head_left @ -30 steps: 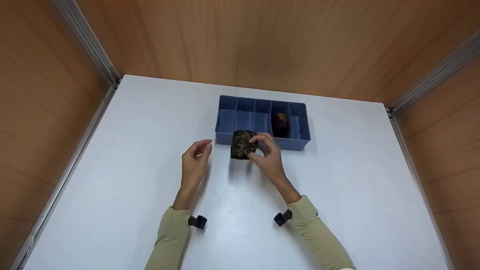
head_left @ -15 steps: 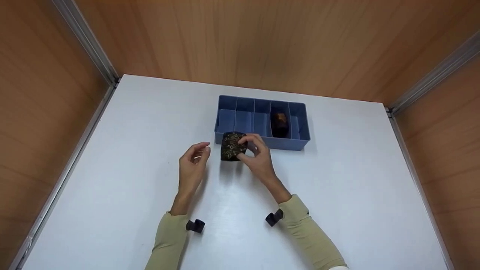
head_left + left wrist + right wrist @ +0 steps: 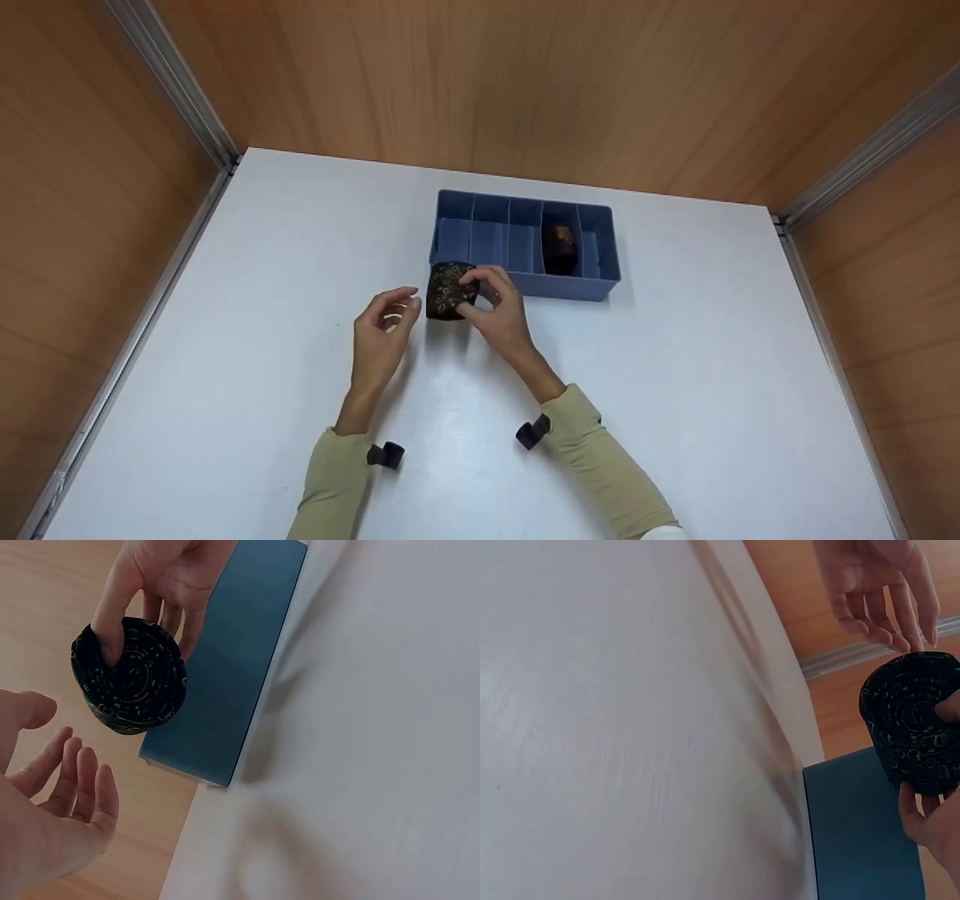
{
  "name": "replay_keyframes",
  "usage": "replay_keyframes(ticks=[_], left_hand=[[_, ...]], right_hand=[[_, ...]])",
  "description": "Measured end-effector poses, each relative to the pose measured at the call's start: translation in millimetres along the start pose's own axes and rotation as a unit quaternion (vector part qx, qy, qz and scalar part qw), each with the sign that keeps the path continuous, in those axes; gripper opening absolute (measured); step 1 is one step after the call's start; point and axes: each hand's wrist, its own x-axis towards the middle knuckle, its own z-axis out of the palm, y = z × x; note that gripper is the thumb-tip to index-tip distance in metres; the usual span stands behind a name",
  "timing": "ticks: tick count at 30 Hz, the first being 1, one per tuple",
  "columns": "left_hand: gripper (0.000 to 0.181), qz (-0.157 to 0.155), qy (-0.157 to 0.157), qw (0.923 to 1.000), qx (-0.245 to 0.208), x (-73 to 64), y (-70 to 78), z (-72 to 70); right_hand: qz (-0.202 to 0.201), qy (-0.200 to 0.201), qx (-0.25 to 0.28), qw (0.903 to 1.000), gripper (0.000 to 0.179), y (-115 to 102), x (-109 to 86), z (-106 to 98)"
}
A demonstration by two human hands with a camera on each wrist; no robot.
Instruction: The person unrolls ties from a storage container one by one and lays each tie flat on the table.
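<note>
My right hand (image 3: 501, 313) pinches a rolled-up necktie (image 3: 444, 292), dark with a small light pattern, in front of the left end of a blue divided box (image 3: 566, 287). The left wrist view shows the roll's spiral end (image 3: 142, 686), with the thumb pressed into the coil. My left hand (image 3: 381, 330) is just left of the roll, fingers loosely bent and holding nothing. In the right wrist view, the left hand's fingertips (image 3: 913, 643) come close to the roll; whether they touch it I cannot tell. A second dark roll (image 3: 559, 251) with an orange patch lies in the box's second compartment from the right.
The box stands near the back of a white table (image 3: 247, 300). A wooden panel (image 3: 525, 90) rises behind it, and more panels stand at both sides in metal frames. Small black cameras (image 3: 385, 455) are worn on both wrists.
My right hand has carried the rolled necktie leftward along the front of the box, closer to my left hand. The left hand has drifted slightly left and toward me.
</note>
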Motion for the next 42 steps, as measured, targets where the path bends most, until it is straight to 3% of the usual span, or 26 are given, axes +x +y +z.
replay_keyframes(ticks=[7, 11, 15, 21, 42], left_hand=[[0.032, 0.021, -0.032, 0.9993, -0.003, -0.8, -1.1, -6.1], [0.037, 0.021, -0.036, 0.999, 0.012, -1.2, -0.1, -6.9], [0.038, 0.017, -0.03, 0.9993, 0.015, -2.5, 8.4, -6.9], [0.035, 0.02, -0.025, 0.9995, 0.003, -6.3, 30.7, -11.9], [0.033, 0.009, 0.015, 0.9998, -0.004, -4.1, 28.7, -32.8]], right_hand=[[0.002, -0.008, -0.002, 1.0, 0.023, -2, 4.1, 11], [0.007, -0.016, -0.005, 0.9998, 0.024, 13, 8.1, 18], [0.01, -0.023, -0.01, 0.9996, 0.026, 28, 11.5, 23], [0.011, -0.037, -0.016, 0.9991, 0.026, 32, 15.5, 28], [-0.017, -0.081, -0.076, 0.9937, 0.04, 26, 25.5, 57]])
